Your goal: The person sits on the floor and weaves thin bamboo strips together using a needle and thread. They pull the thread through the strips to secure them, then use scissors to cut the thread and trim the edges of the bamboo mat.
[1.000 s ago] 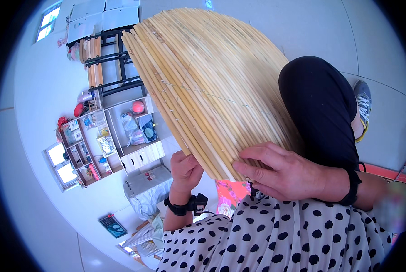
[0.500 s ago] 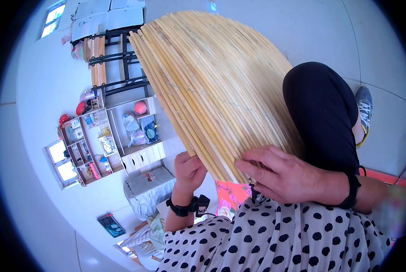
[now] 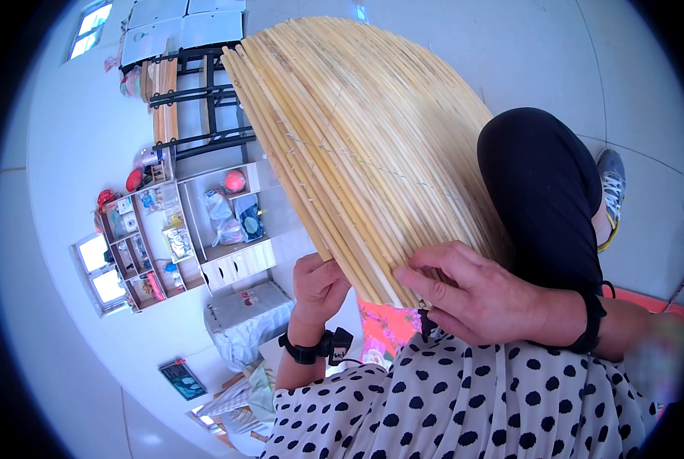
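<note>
Stick mat (image 3: 372, 138)'s far left corner has shifted a touch rightward versus the first frame; against the half-second-ago frame, almost nothing has moved. Mat sits tilted before the person's lap, its rows tied with thin pale thread (image 3: 357, 162); dark-trousered knee (image 3: 529, 164) overlaps its right side, presumably propping it so both hands can work the near end.

Left hand (image 3: 316, 291) is curled at the near left edge, thumb by the end of a short outer stick, likely steadying that border; grip looks narrow, but cannot tell whether it pinches stick or thread. Right hand (image 3: 487, 294) lies over the near end, fingertips on the sticks, likely pressing them flat; gap between fingers narrow, anything held beneath not visible.

Differences otherwise: background, e.g. pink ball (image 3: 234, 180), slid slightly left since the last frame, probably head motion; hand poses near identical; knee about the same; sticks look unaltered.
</note>
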`<state>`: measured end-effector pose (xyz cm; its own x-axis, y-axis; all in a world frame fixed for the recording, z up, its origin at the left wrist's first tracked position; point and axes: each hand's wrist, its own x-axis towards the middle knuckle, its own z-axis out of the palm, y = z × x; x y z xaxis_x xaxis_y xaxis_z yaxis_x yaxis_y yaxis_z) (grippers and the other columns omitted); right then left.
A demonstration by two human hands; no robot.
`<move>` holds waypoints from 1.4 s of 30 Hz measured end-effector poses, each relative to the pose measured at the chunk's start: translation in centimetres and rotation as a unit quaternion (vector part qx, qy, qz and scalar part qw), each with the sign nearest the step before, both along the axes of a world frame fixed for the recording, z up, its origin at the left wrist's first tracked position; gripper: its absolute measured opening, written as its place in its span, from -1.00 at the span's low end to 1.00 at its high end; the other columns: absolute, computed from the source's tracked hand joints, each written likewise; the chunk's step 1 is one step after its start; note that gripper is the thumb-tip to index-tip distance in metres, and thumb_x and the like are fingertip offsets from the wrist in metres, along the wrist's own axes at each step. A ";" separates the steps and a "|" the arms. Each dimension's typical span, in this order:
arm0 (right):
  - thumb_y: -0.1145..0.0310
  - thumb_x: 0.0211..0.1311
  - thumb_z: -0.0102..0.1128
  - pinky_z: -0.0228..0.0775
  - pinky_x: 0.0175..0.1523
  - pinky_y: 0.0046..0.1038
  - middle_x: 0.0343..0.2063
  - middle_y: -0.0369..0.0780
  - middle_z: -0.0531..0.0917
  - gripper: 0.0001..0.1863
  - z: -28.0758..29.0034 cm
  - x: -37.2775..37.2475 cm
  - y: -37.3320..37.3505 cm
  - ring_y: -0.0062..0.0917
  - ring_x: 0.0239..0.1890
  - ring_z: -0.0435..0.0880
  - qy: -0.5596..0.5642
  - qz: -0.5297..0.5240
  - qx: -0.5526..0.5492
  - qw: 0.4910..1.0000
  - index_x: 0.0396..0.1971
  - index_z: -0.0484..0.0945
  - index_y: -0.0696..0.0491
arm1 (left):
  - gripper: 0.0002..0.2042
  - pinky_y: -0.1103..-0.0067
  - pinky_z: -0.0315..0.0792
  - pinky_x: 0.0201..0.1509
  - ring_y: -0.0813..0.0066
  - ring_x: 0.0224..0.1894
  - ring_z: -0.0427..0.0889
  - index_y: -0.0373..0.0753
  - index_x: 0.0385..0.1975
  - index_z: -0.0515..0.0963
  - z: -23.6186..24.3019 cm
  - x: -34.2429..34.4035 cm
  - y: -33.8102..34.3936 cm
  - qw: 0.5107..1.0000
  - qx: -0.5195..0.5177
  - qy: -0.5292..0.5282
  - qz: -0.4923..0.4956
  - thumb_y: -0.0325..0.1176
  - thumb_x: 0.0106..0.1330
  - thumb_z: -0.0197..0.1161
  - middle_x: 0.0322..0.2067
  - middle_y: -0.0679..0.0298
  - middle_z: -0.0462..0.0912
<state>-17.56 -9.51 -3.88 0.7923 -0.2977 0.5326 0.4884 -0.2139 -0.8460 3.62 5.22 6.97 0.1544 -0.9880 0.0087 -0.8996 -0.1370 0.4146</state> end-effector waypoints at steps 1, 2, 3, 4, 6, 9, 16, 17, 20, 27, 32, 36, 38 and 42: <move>0.51 0.02 0.25 0.37 0.07 -0.31 -0.03 -0.01 0.39 -0.30 0.0 0.0 0.0 -0.16 -0.06 0.45 -0.001 0.002 -0.002 1.000 0.24 0.26 0.24 | -0.87 0.57 0.48 -0.43 0.30 -0.50 0.65 -0.27 -0.34 0.66 0.0 0.0 0.0 1.000 -0.002 -0.002 -0.003 -0.52 0.09 0.35 -0.44 0.17 0.69; 0.51 0.02 0.25 0.37 0.07 -0.31 -0.04 -0.02 0.39 -0.29 0.0 0.0 0.0 -0.16 -0.06 0.45 -0.001 0.001 -0.002 1.000 0.24 0.26 0.23 | -0.87 0.57 0.48 -0.43 0.30 -0.50 0.65 -0.27 -0.34 0.66 0.0 0.0 0.0 1.000 -0.002 -0.001 -0.003 -0.52 0.09 0.35 -0.44 0.17 0.70; 0.51 0.01 0.26 0.37 0.07 -0.30 -0.04 -0.02 0.39 -0.29 0.1 0.1 0.0 -0.16 -0.06 0.45 -0.001 0.001 -0.002 1.000 0.25 0.25 0.23 | -0.87 0.57 0.49 -0.43 0.30 -0.50 0.66 -0.27 -0.34 0.66 0.0 0.1 -0.1 1.000 -0.001 0.000 -0.003 -0.52 0.09 0.35 -0.43 0.17 0.70; 0.51 0.01 0.26 0.37 0.06 -0.30 -0.05 -0.02 0.39 -0.28 0.2 0.1 0.0 -0.16 -0.07 0.44 -0.001 0.000 -0.002 1.000 0.25 0.25 0.22 | -0.87 0.57 0.49 -0.43 0.30 -0.50 0.66 -0.26 -0.35 0.66 0.0 0.1 -0.1 1.000 -0.001 0.001 -0.003 -0.52 0.09 0.35 -0.43 0.17 0.70; 0.51 0.01 0.26 0.36 0.07 -0.30 -0.06 -0.02 0.38 -0.27 0.3 0.2 -0.1 -0.16 -0.07 0.44 0.001 0.002 -0.005 1.000 0.26 0.24 0.22 | -0.87 0.56 0.49 -0.42 0.29 -0.49 0.66 -0.26 -0.34 0.66 0.1 0.0 -0.1 1.000 0.004 -0.002 -0.002 -0.51 0.09 0.35 -0.42 0.17 0.70; 0.51 0.00 0.26 0.35 0.07 -0.30 -0.07 -0.03 0.38 -0.27 0.5 0.2 -0.1 -0.17 -0.08 0.43 0.003 0.008 -0.010 1.000 0.26 0.24 0.20 | -0.86 0.56 0.49 -0.42 0.29 -0.49 0.66 -0.26 -0.34 0.66 0.2 0.0 0.0 1.000 0.005 -0.001 0.000 -0.51 0.08 0.35 -0.41 0.17 0.70; 0.49 0.01 0.27 0.36 0.03 -0.31 -0.09 -0.06 0.38 -0.29 0.2 0.4 -0.4 -0.22 -0.12 0.45 0.019 0.007 -0.027 0.999 0.25 0.28 0.17 | -0.86 0.54 0.50 -0.42 0.26 -0.48 0.67 -0.26 -0.33 0.65 -0.5 0.5 -0.2 1.000 0.017 0.005 -0.001 -0.51 0.09 0.34 -0.40 0.15 0.70; 0.49 0.01 0.27 0.37 0.03 -0.31 -0.09 -0.06 0.38 -0.29 0.2 0.4 -0.3 -0.22 -0.13 0.45 0.016 0.006 -0.026 1.000 0.25 0.28 0.17 | -0.86 0.53 0.50 -0.42 0.26 -0.49 0.66 -0.26 -0.33 0.65 -0.4 0.3 -0.2 1.000 0.009 0.010 0.004 -0.51 0.08 0.34 -0.41 0.15 0.70; 0.48 0.02 0.27 0.38 0.01 -0.31 -0.09 -0.07 0.39 -0.30 0.4 0.2 -0.3 -0.23 -0.14 0.46 0.010 0.004 -0.026 1.000 0.24 0.29 0.17 | -0.86 0.53 0.50 -0.44 0.25 -0.49 0.66 -0.26 -0.34 0.65 -0.1 -0.3 -0.1 1.000 -0.003 0.014 0.008 -0.51 0.09 0.34 -0.42 0.14 0.69; 0.50 -0.01 0.28 0.40 -0.02 -0.33 -0.08 -0.06 0.40 -0.30 0.2 0.0 -0.1 -0.25 -0.16 0.47 0.009 -0.028 -0.037 0.999 0.23 0.32 0.17 | -0.89 0.53 0.44 -0.50 0.30 -0.58 0.60 -0.25 -0.37 0.63 0.1 -0.4 -1.0 1.000 0.000 -0.011 -0.012 -0.50 0.09 0.35 -0.54 0.20 0.63; 0.47 -0.07 0.33 0.47 -0.11 -0.34 -0.10 -0.06 0.44 -0.29 1.5 -0.9 -0.8 -0.26 -0.19 0.51 0.022 -0.063 -0.040 0.997 0.20 0.36 0.18 | -0.86 0.55 0.27 -0.63 0.41 -0.70 0.43 -0.22 -0.35 0.63 0.4 -0.5 -2.5 0.998 -0.034 0.010 -0.044 -0.52 0.07 0.37 -0.67 0.26 0.49; 0.40 -0.07 0.36 0.49 -0.13 -0.36 -0.11 -0.05 0.47 -0.31 2.0 -1.6 -0.8 -0.25 -0.19 0.54 0.033 -0.133 -0.071 0.988 0.16 0.38 0.21 | -0.85 0.55 0.21 -0.66 0.45 -0.72 0.40 -0.20 -0.36 0.63 -0.2 -1.1 -4.0 0.994 -0.088 0.024 -0.058 -0.49 0.05 0.40 -0.69 0.30 0.45; 0.33 -0.04 0.36 0.50 -0.12 -0.37 -0.10 -0.01 0.49 -0.34 2.0 -2.2 -0.9 -0.23 -0.18 0.56 0.049 -0.169 -0.098 0.979 0.10 0.39 0.25 | -0.84 0.55 0.21 -0.66 0.45 -0.72 0.39 -0.19 -0.35 0.64 -1.1 -1.5 -4.8 0.990 -0.124 0.029 -0.062 -0.49 0.05 0.40 -0.69 0.31 0.44; 0.31 0.05 0.32 0.50 -0.11 -0.39 -0.10 0.04 0.52 -0.41 2.1 -3.5 -0.8 -0.26 -0.20 0.59 0.084 -0.230 -0.108 0.963 0.06 0.41 0.30 | -0.84 0.56 0.22 -0.66 0.44 -0.72 0.40 -0.22 -0.37 0.63 -1.9 -2.1 -6.4 0.976 -0.190 0.035 -0.099 -0.53 0.03 0.39 -0.69 0.31 0.45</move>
